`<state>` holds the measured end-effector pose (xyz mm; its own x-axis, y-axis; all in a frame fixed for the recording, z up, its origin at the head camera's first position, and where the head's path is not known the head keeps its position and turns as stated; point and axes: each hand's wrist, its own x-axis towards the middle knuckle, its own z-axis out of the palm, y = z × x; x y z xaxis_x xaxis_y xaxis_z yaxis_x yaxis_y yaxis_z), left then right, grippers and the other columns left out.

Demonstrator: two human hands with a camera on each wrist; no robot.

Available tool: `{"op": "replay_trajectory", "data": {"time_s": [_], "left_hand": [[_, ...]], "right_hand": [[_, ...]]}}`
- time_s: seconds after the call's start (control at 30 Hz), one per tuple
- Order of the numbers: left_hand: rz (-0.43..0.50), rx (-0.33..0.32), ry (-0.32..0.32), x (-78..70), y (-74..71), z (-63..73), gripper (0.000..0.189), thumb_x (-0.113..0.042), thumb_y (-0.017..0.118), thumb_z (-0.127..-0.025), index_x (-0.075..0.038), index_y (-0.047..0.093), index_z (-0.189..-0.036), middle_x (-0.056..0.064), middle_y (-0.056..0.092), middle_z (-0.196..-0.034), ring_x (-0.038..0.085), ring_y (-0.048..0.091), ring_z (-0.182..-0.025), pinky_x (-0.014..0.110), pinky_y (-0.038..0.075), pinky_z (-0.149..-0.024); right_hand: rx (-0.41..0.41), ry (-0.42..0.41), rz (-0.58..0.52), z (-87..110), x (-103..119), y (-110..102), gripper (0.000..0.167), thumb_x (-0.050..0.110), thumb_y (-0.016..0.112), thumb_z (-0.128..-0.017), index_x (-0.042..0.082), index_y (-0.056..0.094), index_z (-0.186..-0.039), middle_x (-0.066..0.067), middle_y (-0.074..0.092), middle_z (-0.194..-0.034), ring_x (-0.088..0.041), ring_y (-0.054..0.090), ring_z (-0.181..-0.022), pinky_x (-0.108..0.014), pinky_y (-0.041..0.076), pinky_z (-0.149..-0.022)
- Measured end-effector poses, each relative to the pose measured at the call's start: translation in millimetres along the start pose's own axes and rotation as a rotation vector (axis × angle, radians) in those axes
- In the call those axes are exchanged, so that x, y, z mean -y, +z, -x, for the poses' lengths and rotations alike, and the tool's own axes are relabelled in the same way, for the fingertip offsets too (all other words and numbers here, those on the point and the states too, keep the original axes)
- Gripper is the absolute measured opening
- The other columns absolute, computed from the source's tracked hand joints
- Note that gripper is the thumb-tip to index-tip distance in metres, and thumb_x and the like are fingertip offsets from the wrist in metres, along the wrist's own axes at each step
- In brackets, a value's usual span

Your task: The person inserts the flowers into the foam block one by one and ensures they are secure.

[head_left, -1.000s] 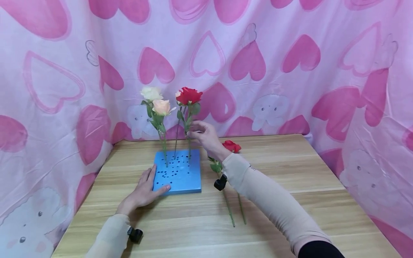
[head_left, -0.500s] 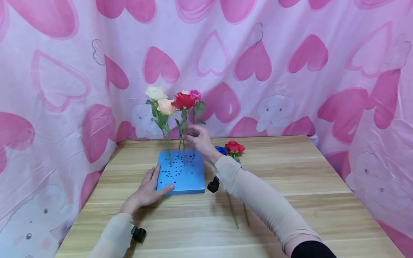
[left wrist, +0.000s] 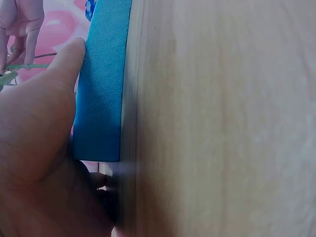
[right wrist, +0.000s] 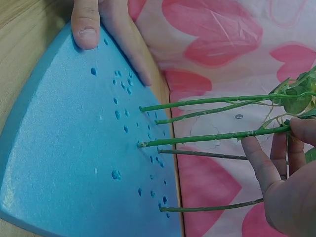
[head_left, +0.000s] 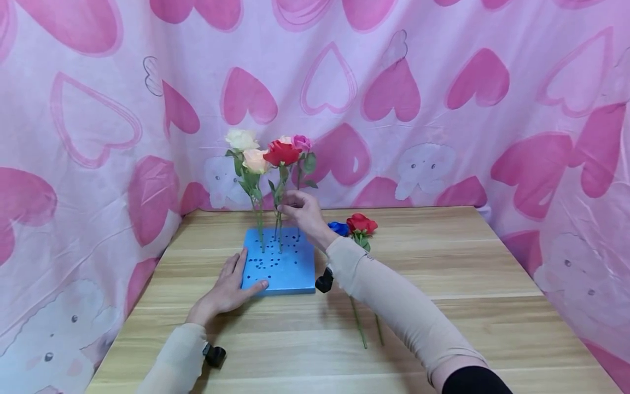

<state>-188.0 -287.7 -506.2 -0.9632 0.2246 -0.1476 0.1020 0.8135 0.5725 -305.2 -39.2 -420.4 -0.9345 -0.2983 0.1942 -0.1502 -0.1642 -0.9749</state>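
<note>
My right hand (head_left: 304, 216) pinches the green stem of a red rose (head_left: 282, 153), which stands upright over a blue foam board (head_left: 290, 276) full of holes. In the right wrist view the held stem (right wrist: 212, 138) meets the board's surface at its lower end. Straight fingers of my left hand (head_left: 227, 287) lie along the board's left side, and its thumb presses on top near the front edge. Around the held rose, a white rose (head_left: 241, 140), a peach rose (head_left: 256, 161) and a pink rose (head_left: 301, 143) stand in the board. Another pale bloom is partly hidden behind the red one.
On the wooden table (head_left: 443, 339), right of the board, lie a second red rose (head_left: 361, 223) and a blue flower (head_left: 338, 228), their stems partly under my right forearm. A pink heart-patterned cloth (head_left: 389, 137) hangs behind and at both sides.
The red rose and right hand have moved left and lower, and its stem has come to the board. The pink rose and blue flower have come into sight. The left hand stays on the board.
</note>
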Motion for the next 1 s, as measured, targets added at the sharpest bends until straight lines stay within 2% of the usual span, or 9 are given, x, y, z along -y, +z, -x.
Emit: {"op": "replay_trajectory", "data": {"time_s": [0.1,0.17,0.23,0.3,0.43,0.5,0.63,0.73,1.0], "left_hand": [[-0.001,-0.003,-0.002,0.1,0.3,-1.1,0.12,-0.072,0.063,-0.104,-0.008,-0.006,-0.179,0.033,-0.002,-0.183,0.057,-0.002,-0.168,0.077,0.011,-0.131],[-0.002,-0.005,-0.001,0.2,0.3,-1.6,0.12,-0.072,0.063,-0.104,-0.008,-0.006,-0.179,0.033,-0.001,-0.183,0.056,-0.002,-0.169,0.077,0.011,-0.132],[-0.002,-0.005,0.002,0.7,0.3,-2.0,0.12,-0.071,0.063,-0.105,-0.007,-0.006,-0.179,0.034,-0.002,-0.183,0.056,-0.003,-0.169,0.076,0.01,-0.132],[-0.001,-0.005,0.003,1.1,0.3,-2.0,0.119,-0.07,0.063,-0.105,-0.007,-0.006,-0.178,0.034,-0.002,-0.183,0.056,-0.003,-0.169,0.076,0.01,-0.132],[0.001,-0.007,0.004,1.9,0.7,-2.1,0.119,-0.07,0.064,-0.105,-0.007,-0.006,-0.179,0.034,-0.001,-0.182,0.056,-0.003,-0.169,0.077,0.011,-0.132],[0.001,-0.009,0.004,1.9,0.8,-2.1,0.119,-0.07,0.064,-0.105,-0.007,-0.005,-0.179,0.034,-0.001,-0.182,0.056,-0.002,-0.169,0.077,0.011,-0.131],[0.001,-0.013,0.005,2.4,1.4,-2.5,0.119,-0.07,0.064,-0.105,-0.007,-0.005,-0.179,0.034,-0.001,-0.182,0.056,-0.002,-0.169,0.077,0.011,-0.132],[0.0,-0.011,0.006,2.8,2.0,-2.9,0.119,-0.071,0.063,-0.105,-0.007,-0.005,-0.179,0.034,-0.001,-0.182,0.056,-0.002,-0.169,0.076,0.011,-0.132],[-0.003,-0.008,-0.002,2.8,1.2,-2.8,0.12,-0.072,0.063,-0.104,-0.007,-0.005,-0.179,0.033,-0.001,-0.183,0.055,-0.002,-0.169,0.076,0.011,-0.132]], "right_hand": [[0.003,-0.001,0.004,-1.7,-0.3,1.3,0.032,-0.001,0.068,-0.109,0.0,0.07,-0.141,-0.034,0.066,-0.133,-0.039,0.071,-0.115,-0.067,0.059,-0.106],[0.005,-0.002,0.011,-2.8,-0.5,2.1,0.033,-0.002,0.067,-0.109,0.001,0.07,-0.142,-0.033,0.066,-0.134,-0.043,0.07,-0.12,-0.062,0.062,-0.104],[0.003,-0.002,0.013,-3.5,-0.7,2.5,0.034,-0.002,0.067,-0.109,0.0,0.069,-0.143,-0.034,0.066,-0.135,-0.04,0.071,-0.118,-0.054,0.066,-0.098],[0.004,0.0,0.01,-4.5,-1.4,2.8,0.034,-0.003,0.067,-0.109,0.0,0.069,-0.143,-0.036,0.064,-0.136,-0.04,0.071,-0.118,-0.052,0.067,-0.098],[0.008,-0.001,-0.009,-5.7,-3.7,3.4,0.034,-0.003,0.068,-0.108,-0.001,0.07,-0.142,-0.034,0.067,-0.133,-0.049,0.068,-0.123,-0.066,0.06,-0.105],[0.004,-0.007,0.006,-5.6,-4.9,3.9,0.032,-0.002,0.07,-0.107,0.0,0.072,-0.14,-0.026,0.072,-0.125,-0.052,0.066,-0.127,-0.069,0.057,-0.108],[-0.004,-0.011,0.067,-4.4,-7.3,3.8,0.03,0.002,0.074,-0.106,0.002,0.074,-0.137,-0.008,0.076,-0.113,-0.031,0.073,-0.112,-0.062,0.06,-0.107],[-0.003,-0.002,0.074,-4.1,-9.7,2.9,0.03,0.002,0.074,-0.107,0.002,0.074,-0.137,-0.007,0.076,-0.113,-0.022,0.073,-0.106,-0.057,0.063,-0.105],[0.001,0.036,0.048,-5.5,-13.2,1.7,0.031,0.004,0.074,-0.107,0.002,0.072,-0.138,-0.012,0.074,-0.118,-0.038,0.071,-0.12,-0.064,0.059,-0.107]]}}
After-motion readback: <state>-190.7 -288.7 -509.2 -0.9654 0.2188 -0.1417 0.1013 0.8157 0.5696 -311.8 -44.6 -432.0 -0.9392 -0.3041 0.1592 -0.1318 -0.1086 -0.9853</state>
